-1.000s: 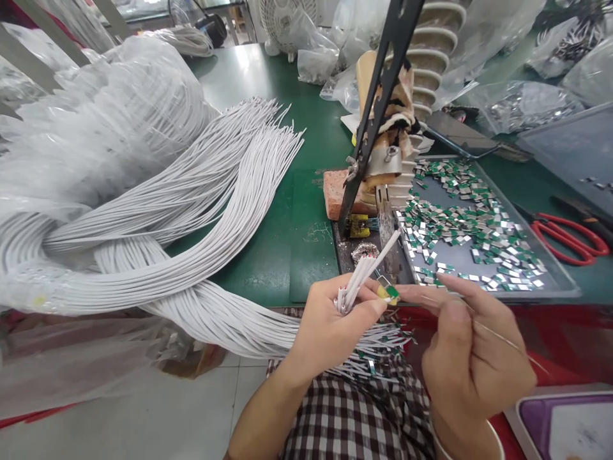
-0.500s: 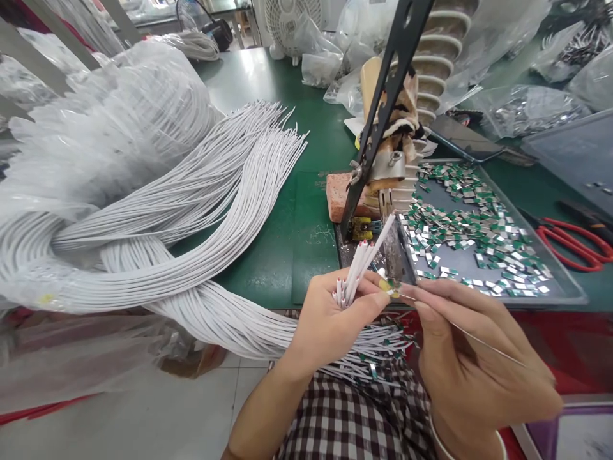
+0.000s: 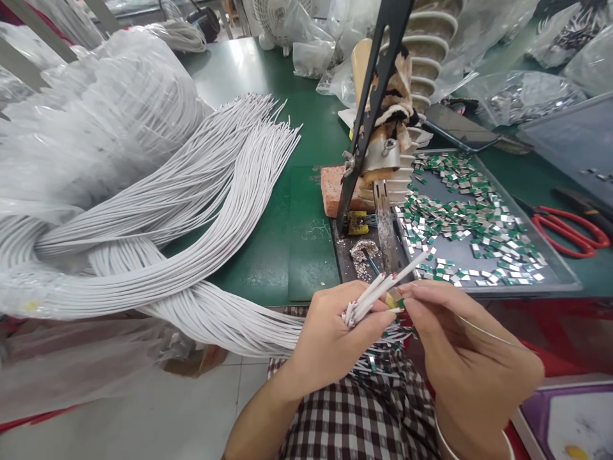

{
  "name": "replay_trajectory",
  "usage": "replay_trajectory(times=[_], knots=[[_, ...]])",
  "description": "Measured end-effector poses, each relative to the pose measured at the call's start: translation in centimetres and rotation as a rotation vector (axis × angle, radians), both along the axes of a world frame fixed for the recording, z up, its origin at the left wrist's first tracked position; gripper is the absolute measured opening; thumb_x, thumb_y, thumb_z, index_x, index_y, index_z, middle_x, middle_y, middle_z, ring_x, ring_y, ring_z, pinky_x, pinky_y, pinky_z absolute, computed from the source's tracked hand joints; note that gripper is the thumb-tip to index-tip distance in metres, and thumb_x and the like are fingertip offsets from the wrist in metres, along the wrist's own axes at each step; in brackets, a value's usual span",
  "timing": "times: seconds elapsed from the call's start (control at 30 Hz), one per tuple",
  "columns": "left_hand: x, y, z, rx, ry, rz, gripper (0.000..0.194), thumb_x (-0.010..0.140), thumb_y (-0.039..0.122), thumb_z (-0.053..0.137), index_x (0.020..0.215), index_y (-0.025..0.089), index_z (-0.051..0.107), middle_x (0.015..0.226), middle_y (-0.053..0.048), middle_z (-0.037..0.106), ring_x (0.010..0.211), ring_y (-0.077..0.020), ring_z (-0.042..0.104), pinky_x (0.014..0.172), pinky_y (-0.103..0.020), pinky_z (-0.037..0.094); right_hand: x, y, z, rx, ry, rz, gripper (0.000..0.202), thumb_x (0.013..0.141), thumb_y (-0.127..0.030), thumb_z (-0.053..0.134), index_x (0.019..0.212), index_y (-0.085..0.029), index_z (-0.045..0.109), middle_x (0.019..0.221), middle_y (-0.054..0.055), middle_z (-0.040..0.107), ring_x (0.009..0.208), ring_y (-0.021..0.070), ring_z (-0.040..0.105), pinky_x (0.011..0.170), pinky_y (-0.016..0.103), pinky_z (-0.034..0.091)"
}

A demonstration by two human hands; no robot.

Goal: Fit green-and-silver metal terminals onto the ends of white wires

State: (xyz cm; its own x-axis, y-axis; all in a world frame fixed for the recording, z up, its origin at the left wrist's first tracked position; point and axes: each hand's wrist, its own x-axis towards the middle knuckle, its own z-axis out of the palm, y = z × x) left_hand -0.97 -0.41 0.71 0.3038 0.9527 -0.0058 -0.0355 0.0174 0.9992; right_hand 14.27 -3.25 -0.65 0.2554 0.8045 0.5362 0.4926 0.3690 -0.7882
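My left hand (image 3: 325,335) is closed around a small bundle of white cables (image 3: 371,299), whose cut ends show reddish wire tips. A yellow covering (image 3: 391,300) shows at its fingertips, beside a small green circuit board (image 3: 401,306). My right hand (image 3: 472,342) pinches a thin solder wire (image 3: 486,331), which trails back over the hand; its fingertips are close to the board. Just beyond both hands, the soldering iron's metal bar (image 3: 384,230) points down, apart from the board.
A clear tray (image 3: 572,278) of loose green boards lies right of the iron, with red-handled scissors (image 3: 569,233) beyond it. Long white cable bundles (image 3: 191,275) cover the left side. A brick (image 3: 331,191) and a black bracket (image 3: 368,121) stand by the ribbed hose (image 3: 433,45).
Both hands have drawn back toward me, taking the board away from the iron's bar. The cables in my left hand now lean further right. The view has shifted slightly.
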Motion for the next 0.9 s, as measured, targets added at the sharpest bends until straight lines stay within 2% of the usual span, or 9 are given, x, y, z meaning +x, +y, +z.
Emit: replay_trajectory(times=[0.17,0.23,0.33,0.43,0.57,0.73,0.83,0.9], knots=[[-1.2,-1.0,-1.2,0.081,-0.02,0.02,0.029,0.102,0.031,0.057,0.088,0.018,0.08,0.097,-0.009,0.078,0.095,-0.0236,0.071,0.09,-0.034,0.053,1.2,-0.3,1.1,-0.047,0.071,0.162,0.016,0.083,-0.009,0.07,0.081,-0.024,0.066,0.075,0.0,0.067,0.075,0.0182,0.067,0.064,0.031,0.057],[-1.3,-1.4,-1.5,0.12,-0.002,-0.043,0.029,0.102,0.034,0.058,0.095,0.019,0.081,0.1,-0.011,0.077,0.094,-0.0235,0.071,0.087,-0.033,0.054,1.6,-0.6,1.7,-0.043,0.046,0.207,0.014,0.083,-0.011,0.071,0.087,-0.024,0.068,0.078,0.001,0.065,0.077,0.0184,0.065,0.062,0.031,0.055],[-1.1,-1.8,-1.7,0.123,0.009,-0.196,0.031,0.103,0.034,0.056,0.097,0.018,0.081,0.096,-0.012,0.076,0.09,-0.0229,0.071,0.081,-0.031,0.054,1.8,-1.0,2.6,0.0,-0.019,0.188,0.017,0.086,-0.013,0.07,0.1,-0.023,0.07,0.088,0.002,0.069,0.085,0.0183,0.065,0.067,0.031,0.055],[-1.0,-1.9,-1.6,0.13,0.032,-0.253,0.034,0.105,0.034,0.051,0.101,0.017,0.08,0.097,-0.012,0.076,0.091,-0.0224,0.068,0.082,-0.03,0.051,1.8,-1.1,3.3,0.024,-0.093,0.126,0.015,0.086,-0.008,0.07,0.09,-0.021,0.068,0.082,0.0,0.068,0.082,0.0138,0.064,0.064,0.025,0.052],[-0.9,-1.9,-1.5,0.165,-0.004,-0.158,0.036,0.106,0.039,0.049,0.109,0.02,0.079,0.095,-0.01,0.075,0.083,-0.0195,0.065,0.078,-0.029,0.049,1.6,-0.8,3.4,-0.016,-0.19,0.201,0.016,0.089,-0.007,0.067,0.09,-0.022,0.064,0.082,-0.002,0.066,0.073,0.0102,0.062,0.06,0.022,0.051],[-0.3,-2.1,-1.4,0.183,-0.063,-0.004,0.039,0.092,0.054,0.067,0.086,0.017,0.08,0.075,-0.006,0.069,0.066,-0.0168,0.057,0.064,-0.028,0.045,1.3,-0.8,2.3,-0.041,-0.19,0.264,0.016,0.089,-0.006,0.066,0.091,-0.021,0.064,0.085,-0.002,0.065,0.074,0.0088,0.063,0.065,0.02,0.053],[-0.1,-2.1,-1.4,0.213,-0.06,0.041,0.03,0.094,0.044,0.069,0.082,0.017,0.076,0.074,-0.005,0.067,0.067,-0.0158,0.056,0.062,-0.027,0.043,1.0,-0.9,1.7,-0.043,-0.195,0.296,0.015,0.089,-0.007,0.066,0.093,-0.021,0.064,0.085,-0.002,0.065,0.075,0.0082,0.063,0.066,0.019,0.053],[-0.3,-2.0,-1.2,0.218,-0.019,0.022,0.032,0.099,0.038,0.063,0.076,0.016,0.071,0.069,-0.002,0.059,0.065,-0.0145,0.052,0.062,-0.026,0.04,0.9,-1.0,1.5,-0.049,-0.172,0.307,0.016,0.088,-0.007,0.067,0.095,-0.022,0.065,0.086,-0.002,0.066,0.075,0.0085,0.064,0.066,0.018,0.054]])
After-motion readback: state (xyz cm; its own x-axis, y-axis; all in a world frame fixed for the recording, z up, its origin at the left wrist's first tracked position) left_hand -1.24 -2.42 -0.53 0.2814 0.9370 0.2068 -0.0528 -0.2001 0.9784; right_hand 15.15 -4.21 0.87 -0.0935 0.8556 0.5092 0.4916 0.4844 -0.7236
